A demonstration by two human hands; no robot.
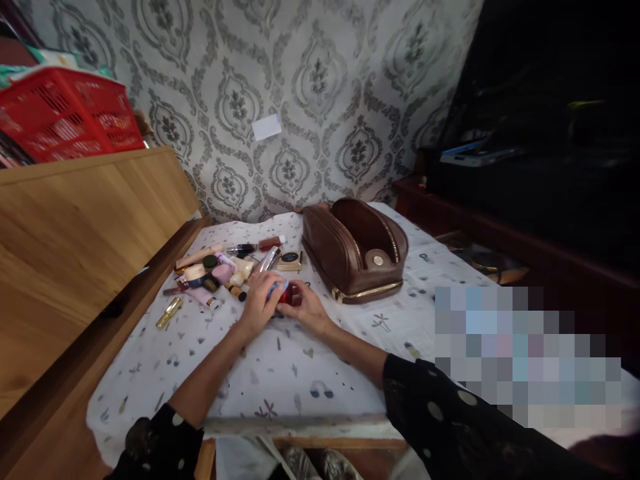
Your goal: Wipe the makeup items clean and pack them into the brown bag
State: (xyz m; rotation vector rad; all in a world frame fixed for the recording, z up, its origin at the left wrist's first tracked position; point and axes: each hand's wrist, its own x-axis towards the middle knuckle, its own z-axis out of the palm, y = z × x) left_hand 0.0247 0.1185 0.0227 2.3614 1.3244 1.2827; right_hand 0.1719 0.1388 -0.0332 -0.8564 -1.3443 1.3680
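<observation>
Both hands meet over the white patterned cloth, just in front of a cluster of cosmetics. My right hand [311, 311] has its fingers curled around a small red container [286, 294]. From the other side my left hand [260, 305] presses a crumpled light blue cloth [277, 286] against it; the fingers partly hide both. Behind the left hand lies a shiny pinkish tube [269, 260], with a black-and-gold compact [290, 261] beside it. A brown cosmetic bag [327, 257] stands unzipped at the top, right of my hands.
Several tubes, jars and bottles lie to the left, among them a pink jar [222, 273] and a gold lipstick tube [169, 313]. A wooden panel [95, 220] with a red basket [75, 113] borders the left. The patterned wall [320, 87] rises behind. A pixelated patch covers the right.
</observation>
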